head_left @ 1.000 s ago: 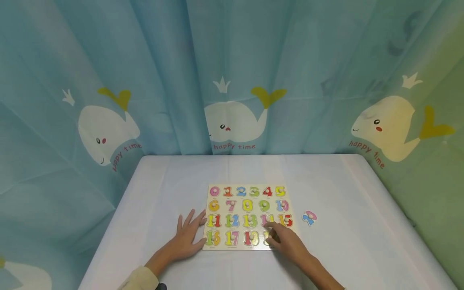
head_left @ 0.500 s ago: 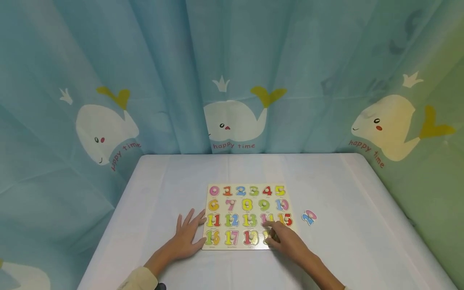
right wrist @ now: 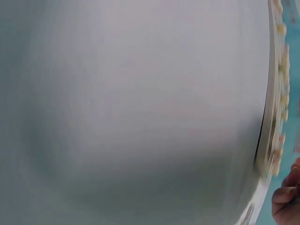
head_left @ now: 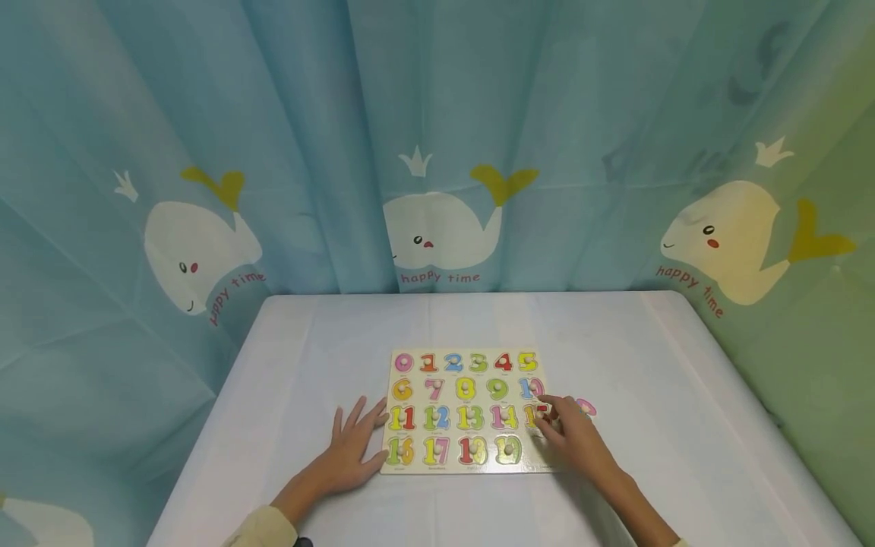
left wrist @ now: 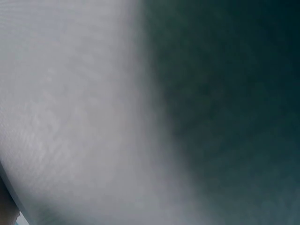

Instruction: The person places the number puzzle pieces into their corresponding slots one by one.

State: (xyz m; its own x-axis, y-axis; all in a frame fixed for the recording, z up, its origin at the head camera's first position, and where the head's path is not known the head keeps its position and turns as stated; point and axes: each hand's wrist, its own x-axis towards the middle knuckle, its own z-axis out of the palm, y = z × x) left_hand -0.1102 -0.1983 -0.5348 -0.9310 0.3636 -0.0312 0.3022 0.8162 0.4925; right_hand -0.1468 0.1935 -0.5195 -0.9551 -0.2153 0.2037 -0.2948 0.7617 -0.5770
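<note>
A wooden number puzzle board (head_left: 451, 434) lies flat on the white table, its numbered pieces topped with small knobs. My left hand (head_left: 349, 454) rests with spread fingers at the board's left edge, the fingertips and thumb touching it. Over the board's right edge, beside the number 15 piece (head_left: 532, 415), is my right hand (head_left: 581, 441), thumb and index finger apart with nothing visible between them. The number 19 piece (head_left: 508, 450) sits in the bottom row. Just right of the board lies a loose number 20 piece (head_left: 585, 407), mostly hidden behind my right hand.
The white-covered table (head_left: 328, 342) reaches back to a blue curtain (head_left: 307, 152) printed with whales. A small dark object (head_left: 304, 542) shows beside the left sleeve. The left wrist view shows mostly blurred cloth.
My right hand has left the number 19 piece and moved right and away from me, now covering part of the loose 20 piece. The left hand has stayed at the board's edge.
</note>
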